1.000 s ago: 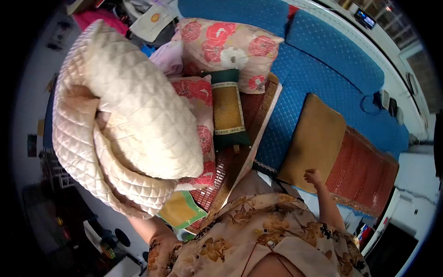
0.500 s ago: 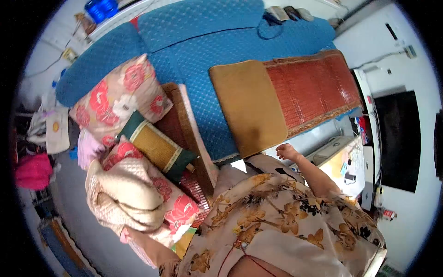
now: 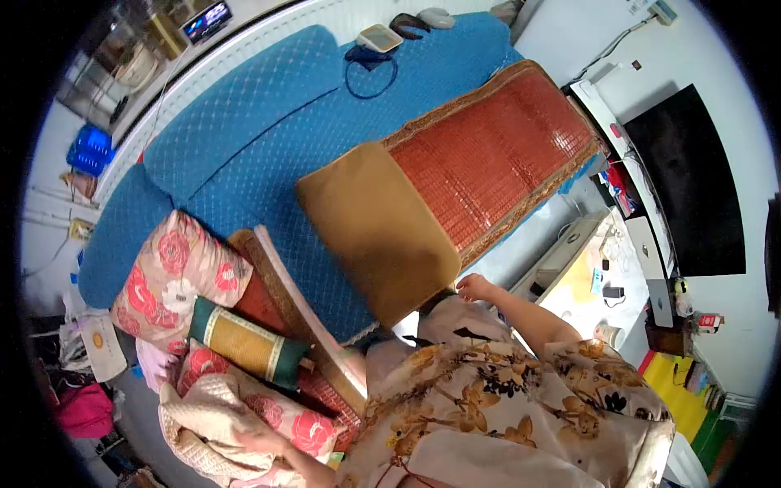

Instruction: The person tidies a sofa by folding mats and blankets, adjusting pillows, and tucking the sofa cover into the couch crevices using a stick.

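My left hand (image 3: pixel 259 442) is at the lower left, on a cream quilted cloth (image 3: pixel 199 419) heaped over a floral pillow. Its fingertips blend into the folds, and the fingers seem closed on the fabric. Beside the cloth lies a green and gold cushion (image 3: pixel 248 342). A larger pink floral pillow (image 3: pixel 179 281) leans behind it. My right hand (image 3: pixel 475 288) hangs near the front corner of a tan mat (image 3: pixel 382 232), its fingers loosely bent and slightly apart. I see nothing held in it.
A blue-covered sofa (image 3: pixel 277 191) carries a red woven mat (image 3: pixel 496 154). At the right stand a low table (image 3: pixel 582 276) with small items and a dark television screen (image 3: pixel 687 187). A blue cable loop (image 3: pixel 372 93) lies on the sofa back. Bags (image 3: pixel 85 411) stand at the left.
The view has turned, and the sofa sits lower and further left. My left hand has come from the cloth's lower edge onto its top. My right hand is nearer the tan mat's corner.
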`<state>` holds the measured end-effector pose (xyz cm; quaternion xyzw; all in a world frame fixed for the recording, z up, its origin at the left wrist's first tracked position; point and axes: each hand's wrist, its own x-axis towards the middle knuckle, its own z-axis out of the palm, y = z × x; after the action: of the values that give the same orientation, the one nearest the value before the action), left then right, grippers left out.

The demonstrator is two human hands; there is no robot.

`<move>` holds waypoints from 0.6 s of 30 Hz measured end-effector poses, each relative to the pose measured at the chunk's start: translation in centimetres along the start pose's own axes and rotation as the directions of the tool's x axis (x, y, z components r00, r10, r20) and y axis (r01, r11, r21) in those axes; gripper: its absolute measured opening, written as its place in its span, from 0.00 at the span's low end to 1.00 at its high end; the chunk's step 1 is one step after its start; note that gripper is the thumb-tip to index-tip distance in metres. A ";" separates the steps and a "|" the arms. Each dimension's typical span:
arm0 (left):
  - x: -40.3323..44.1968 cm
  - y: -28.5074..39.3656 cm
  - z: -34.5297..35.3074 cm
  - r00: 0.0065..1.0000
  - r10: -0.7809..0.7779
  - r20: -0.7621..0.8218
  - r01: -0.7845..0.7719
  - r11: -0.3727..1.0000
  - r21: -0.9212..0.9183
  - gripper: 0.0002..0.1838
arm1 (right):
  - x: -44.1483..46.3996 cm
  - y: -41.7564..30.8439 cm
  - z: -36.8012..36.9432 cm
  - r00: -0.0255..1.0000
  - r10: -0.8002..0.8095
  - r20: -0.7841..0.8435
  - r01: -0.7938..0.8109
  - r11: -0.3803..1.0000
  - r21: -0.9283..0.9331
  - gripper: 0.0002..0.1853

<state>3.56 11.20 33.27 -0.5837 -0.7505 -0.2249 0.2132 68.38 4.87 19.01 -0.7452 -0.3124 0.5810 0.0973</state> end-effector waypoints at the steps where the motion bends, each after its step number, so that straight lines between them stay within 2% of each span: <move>1: -0.9 4.2 1.6 0.994 0.044 0.101 -0.026 0.985 -0.173 0.26 | 0.4 0.3 -1.2 1.000 -0.026 0.003 0.026 1.000 -0.015 0.16; 2: -2.9 7.3 2.9 0.954 0.005 0.300 0.035 0.991 -0.130 0.26 | 0.0 0.0 -2.8 0.999 -0.040 -0.005 0.040 0.999 0.037 0.17; 3: -4.7 9.8 4.8 0.872 -0.035 0.488 0.084 0.993 -0.080 0.26 | 0.0 0.4 -4.6 0.999 -0.051 -0.009 0.051 0.999 0.012 0.16; 5: -9.4 10.8 10.3 0.791 0.115 0.601 0.150 0.916 -0.372 0.26 | 0.5 2.3 -8.8 0.998 -0.053 -0.026 0.055 0.995 0.083 0.15; 7: -11.6 15.1 12.6 0.717 0.276 0.640 0.048 0.896 -0.441 0.26 | -0.1 4.7 -13.9 0.993 -0.019 -0.119 0.021 1.000 0.020 0.15; 8: -11.7 20.2 10.3 0.633 0.125 0.764 0.383 0.807 -0.450 0.25 | 0.6 7.7 -16.3 0.989 -0.020 -0.149 0.034 0.995 0.092 0.15; 9: -12.8 22.1 10.2 0.565 0.133 0.815 0.469 0.760 -0.450 0.23 | -0.8 8.8 -18.9 0.980 -0.001 -0.201 0.009 0.999 0.040 0.15; 10: -13.1 24.2 9.6 0.496 0.155 0.854 0.518 0.737 -0.435 0.23 | -1.7 10.6 -20.6 0.946 0.118 -0.303 -0.050 0.974 0.221 0.15; 11: -13.1 26.2 8.9 0.430 0.174 0.886 0.561 0.717 -0.414 0.22 | -2.5 11.8 -22.9 0.931 0.187 -0.313 -0.130 0.973 0.193 0.14; 12: -14.2 26.9 9.6 0.390 0.202 0.898 0.639 0.643 -0.422 0.21 | -3.4 13.5 -24.6 0.900 0.192 -0.392 -0.134 0.976 0.171 0.12; 13: -13.7 29.4 9.2 0.380 0.270 0.885 0.615 0.641 -0.460 0.21 | -1.7 19.0 -26.8 0.864 0.250 -0.436 -0.125 0.947 0.296 0.12; 15: -14.1 29.7 10.7 0.289 0.373 0.882 0.693 0.553 -0.462 0.21 | -0.9 22.9 -26.6 0.825 0.267 -0.497 -0.075 0.925 0.372 0.13; 17: -14.4 30.8 12.3 0.205 0.388 0.898 0.680 0.604 -0.416 0.21 | -2.0 24.4 -26.6 0.772 0.301 -0.561 -0.025 0.895 0.446 0.13; 18: -14.8 30.9 13.1 0.170 0.407 0.897 0.651 0.637 -0.412 0.21 | -3.6 24.1 -26.2 0.830 0.320 -0.458 0.055 0.769 0.637 0.13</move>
<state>36.24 14.09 16.82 -0.5354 -0.5799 -0.1045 -0.6051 100.72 -10.41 17.67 -0.8234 -0.0052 0.4216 0.3799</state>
